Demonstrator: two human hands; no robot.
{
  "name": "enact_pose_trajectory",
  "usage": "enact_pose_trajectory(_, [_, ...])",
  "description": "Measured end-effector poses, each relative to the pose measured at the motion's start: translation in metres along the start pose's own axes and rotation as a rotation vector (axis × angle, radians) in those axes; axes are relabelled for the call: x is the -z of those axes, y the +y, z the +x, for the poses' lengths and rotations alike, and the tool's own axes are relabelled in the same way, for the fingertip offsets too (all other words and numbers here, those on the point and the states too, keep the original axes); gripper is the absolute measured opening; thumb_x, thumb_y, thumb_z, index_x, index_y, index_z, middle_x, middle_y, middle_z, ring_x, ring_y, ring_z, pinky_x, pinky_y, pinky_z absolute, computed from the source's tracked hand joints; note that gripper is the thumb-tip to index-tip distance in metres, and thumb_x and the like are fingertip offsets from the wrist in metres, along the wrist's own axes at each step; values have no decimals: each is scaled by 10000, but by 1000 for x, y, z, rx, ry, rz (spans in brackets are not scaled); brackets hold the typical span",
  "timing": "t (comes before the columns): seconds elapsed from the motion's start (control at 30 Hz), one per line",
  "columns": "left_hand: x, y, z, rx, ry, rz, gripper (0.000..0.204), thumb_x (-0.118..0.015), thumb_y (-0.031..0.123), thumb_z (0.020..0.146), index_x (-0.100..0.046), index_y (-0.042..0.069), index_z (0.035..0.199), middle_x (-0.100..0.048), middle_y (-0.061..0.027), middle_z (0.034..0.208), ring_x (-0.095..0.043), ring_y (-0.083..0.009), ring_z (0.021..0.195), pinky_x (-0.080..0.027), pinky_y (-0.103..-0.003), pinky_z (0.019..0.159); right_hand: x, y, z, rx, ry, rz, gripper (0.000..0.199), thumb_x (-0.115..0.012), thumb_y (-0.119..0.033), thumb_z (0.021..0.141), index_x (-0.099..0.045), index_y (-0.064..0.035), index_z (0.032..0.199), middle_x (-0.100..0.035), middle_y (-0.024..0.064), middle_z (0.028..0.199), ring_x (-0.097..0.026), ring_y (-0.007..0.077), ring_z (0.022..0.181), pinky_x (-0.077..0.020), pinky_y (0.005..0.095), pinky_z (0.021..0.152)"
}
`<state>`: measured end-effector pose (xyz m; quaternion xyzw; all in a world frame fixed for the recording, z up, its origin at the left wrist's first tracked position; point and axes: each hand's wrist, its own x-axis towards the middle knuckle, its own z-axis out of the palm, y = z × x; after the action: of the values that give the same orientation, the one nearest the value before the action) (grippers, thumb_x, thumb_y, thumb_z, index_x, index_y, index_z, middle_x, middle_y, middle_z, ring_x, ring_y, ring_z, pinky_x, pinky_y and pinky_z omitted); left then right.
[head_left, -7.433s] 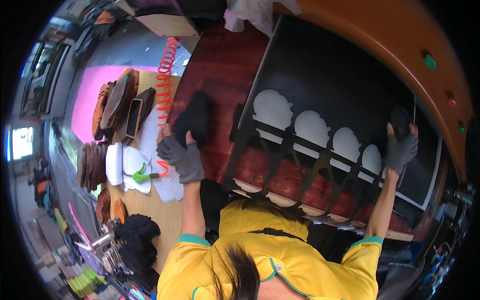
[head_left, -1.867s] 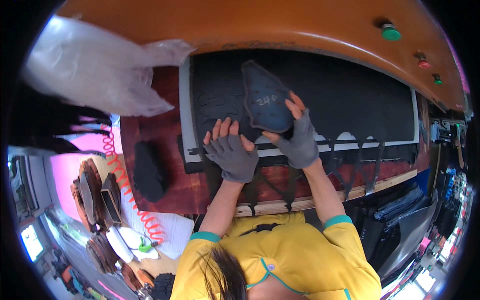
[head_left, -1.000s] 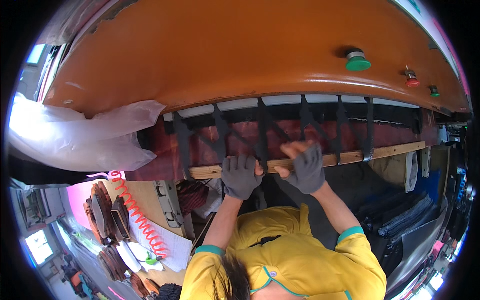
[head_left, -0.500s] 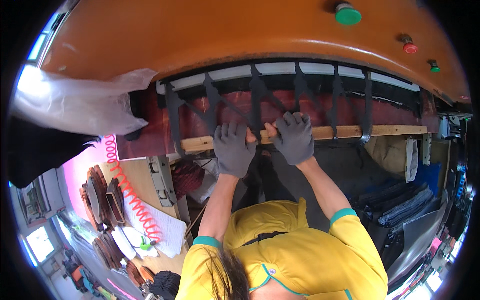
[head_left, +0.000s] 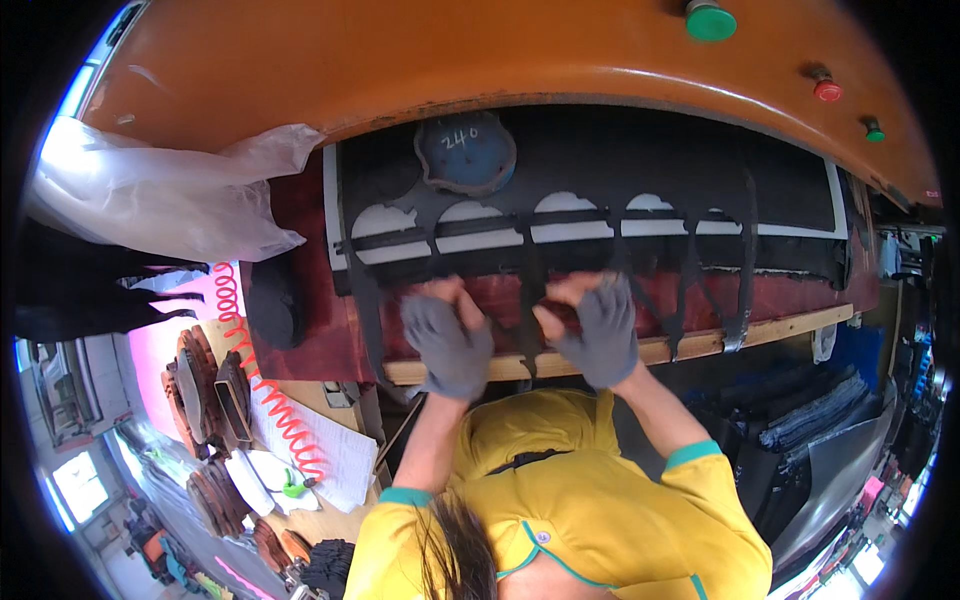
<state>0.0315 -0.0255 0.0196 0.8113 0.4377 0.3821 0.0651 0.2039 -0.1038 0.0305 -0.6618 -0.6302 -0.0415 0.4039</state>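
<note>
My left hand (head_left: pixel 447 338) and my right hand (head_left: pixel 600 330), in grey gloves with bare fingertips, hover over the dark red board (head_left: pixel 505 300). Both are blurred, thumbs apart from the fingers, with nothing visible in them. Beyond them a black sheet (head_left: pixel 640 165) with a row of cut-out holes lies on a white board (head_left: pixel 480 236). Its thin leftover strips (head_left: pixel 530 290) hang toward me between and beside my hands, over a wooden rail (head_left: pixel 690 346). A rounded blue cutting die (head_left: pixel 466 152) with a chalk mark rests on the sheet, left of centre.
An orange machine housing (head_left: pixel 480 60) spans the far side, with a green button (head_left: pixel 710 20) and a red button (head_left: pixel 826 90). Clear plastic (head_left: pixel 190 190), a dark oval stack (head_left: pixel 275 303) and a coiled red hose (head_left: pixel 262 390) are at left. Dark sheets (head_left: pixel 815 410) are piled at right.
The white board with the black sheet and die has come out from under the orange housing toward me. My hands have come off the wooden rail and spread slightly apart.
</note>
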Motion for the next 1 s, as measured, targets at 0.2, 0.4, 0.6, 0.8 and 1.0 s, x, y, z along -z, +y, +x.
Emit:
enact_pose_trajectory(0.2, [-25,-35,31,145,34,311,350,-565,79,848,-571,16,1191,-556,-178,1184,-480,-370,1148,-300,-505,1029,-52,-9,83,-13,-110,-60,924,-873,-316,600,-427,-94,1379,-410,238,1385,-488,438,1167,-402,494,1023])
enact_pose_trajectory(0.4, [-4,-28,-8,111,46,324,367,-528,88,832,-597,18,1186,-564,-154,1198,-482,-347,1140,-297,-509,1034,-51,-12,83,-138,-325,345,1001,-887,-252,549,-422,-116,1424,-447,191,1376,-485,358,1247,-421,462,1036])
enact_pose_trajectory(0.6, [7,-24,-24,114,42,288,340,-525,79,843,-596,10,1168,-565,-154,1202,-488,-341,1129,-301,-499,1028,0,17,63,-569,-198,1272,1001,-925,-149,509,-461,-92,1394,-473,106,1373,-527,227,1219,-477,360,1007])
enact_pose_trajectory(0.8, [8,-23,-24,110,45,288,321,-527,60,840,-598,10,1148,-569,-149,1182,-497,-336,1117,-312,-494,1014,28,28,38,-190,-195,295,972,-901,-175,534,-456,-113,1395,-402,186,1463,-521,361,1234,-459,424,1022])
enact_pose_trajectory(1.0, [5,-23,-22,98,57,286,331,-542,53,821,-612,24,1143,-568,-148,1183,-501,-336,1111,-312,-503,1013,21,20,1,-201,-84,-56,952,-905,-288,606,-428,-92,1406,-422,232,1438,-512,424,1203,-447,479,987])
